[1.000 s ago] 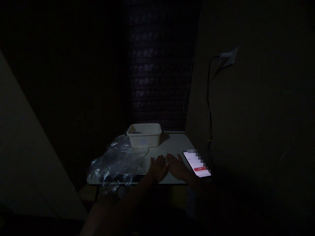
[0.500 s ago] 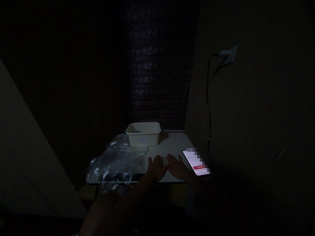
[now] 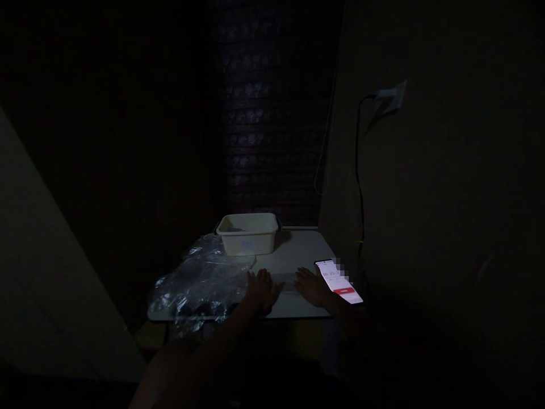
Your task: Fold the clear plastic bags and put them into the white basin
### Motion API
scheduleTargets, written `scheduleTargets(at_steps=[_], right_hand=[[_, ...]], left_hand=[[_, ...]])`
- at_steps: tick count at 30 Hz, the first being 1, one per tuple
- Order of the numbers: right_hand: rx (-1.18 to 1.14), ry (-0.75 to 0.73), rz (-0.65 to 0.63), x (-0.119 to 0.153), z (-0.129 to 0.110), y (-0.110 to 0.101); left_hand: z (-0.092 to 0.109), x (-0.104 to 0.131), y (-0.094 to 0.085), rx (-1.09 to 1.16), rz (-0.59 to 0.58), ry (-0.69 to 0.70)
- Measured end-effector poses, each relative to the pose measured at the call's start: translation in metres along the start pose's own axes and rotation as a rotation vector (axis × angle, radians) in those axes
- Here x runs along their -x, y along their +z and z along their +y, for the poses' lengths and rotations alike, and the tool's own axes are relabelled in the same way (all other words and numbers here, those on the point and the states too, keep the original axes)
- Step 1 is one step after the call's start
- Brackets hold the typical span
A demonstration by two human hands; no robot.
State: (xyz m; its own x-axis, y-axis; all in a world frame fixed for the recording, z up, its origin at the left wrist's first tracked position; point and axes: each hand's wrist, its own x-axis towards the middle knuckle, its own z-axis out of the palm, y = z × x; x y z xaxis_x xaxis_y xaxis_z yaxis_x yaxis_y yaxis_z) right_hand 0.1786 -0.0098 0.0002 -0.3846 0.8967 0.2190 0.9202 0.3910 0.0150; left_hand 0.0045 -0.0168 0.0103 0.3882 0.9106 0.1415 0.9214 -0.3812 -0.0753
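Note:
My left hand [image 3: 259, 288] lies flat, palm down, near the front of a small white table [image 3: 293, 250], its fingers stretched forward. To its right my right hand [image 3: 311, 287] also rests palm down with the fingers out. Between them is a thin, see-through flat piece [image 3: 288, 281], perhaps a plastic bag or sheet; the dim light hides its exact kind. The hands seem to press on its two ends. Crumpled clear plastic [image 3: 200, 278] spreads over the table's left side, close to my left hand.
A white plastic tub [image 3: 249, 241] with dark handles stands at the back of the table. A lit phone [image 3: 340, 284] lies at the right edge, beside my right hand. A cord [image 3: 358, 170] hangs from a wall outlet [image 3: 390, 97]. Dark blinds [image 3: 264, 125] cover the back.
My hands have moved apart: the left one to the left, the right one slightly to the right. More of the see-through piece shows between them.

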Motion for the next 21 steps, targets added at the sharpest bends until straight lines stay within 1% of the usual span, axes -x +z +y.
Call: scheduleTargets(at_steps=[1,3,5,8,11,15,17,21], right_hand=[[-0.012,0.026,-0.003,-0.003,0.001,-0.004],[-0.036,0.107,-0.065,-0.011,0.004,-0.012],[-0.044,0.142,-0.075,-0.019,0.006,-0.018],[-0.038,0.188,-0.11,-0.03,0.007,-0.02],[0.005,0.204,-0.145,-0.035,0.003,-0.018],[0.057,0.14,-0.142,-0.038,-0.002,-0.02],[0.072,0.079,-0.097,-0.038,-0.005,-0.025],[0.032,-0.065,0.042,-0.039,-0.012,-0.04]], left_hand=[[-0.001,-0.002,-0.002,-0.003,0.015,-0.006],[-0.003,-0.007,-0.008,-0.004,0.021,-0.008],[-0.006,-0.011,-0.014,0.01,-0.012,-0.005],[-0.01,-0.015,-0.02,0.06,-0.045,-0.02],[-0.012,-0.017,-0.02,0.108,-0.053,-0.047],[-0.015,-0.021,-0.017,0.222,-0.057,-0.095],[-0.017,-0.026,-0.015,0.303,-0.052,-0.109],[-0.021,-0.034,-0.016,0.492,-0.045,-0.099]])
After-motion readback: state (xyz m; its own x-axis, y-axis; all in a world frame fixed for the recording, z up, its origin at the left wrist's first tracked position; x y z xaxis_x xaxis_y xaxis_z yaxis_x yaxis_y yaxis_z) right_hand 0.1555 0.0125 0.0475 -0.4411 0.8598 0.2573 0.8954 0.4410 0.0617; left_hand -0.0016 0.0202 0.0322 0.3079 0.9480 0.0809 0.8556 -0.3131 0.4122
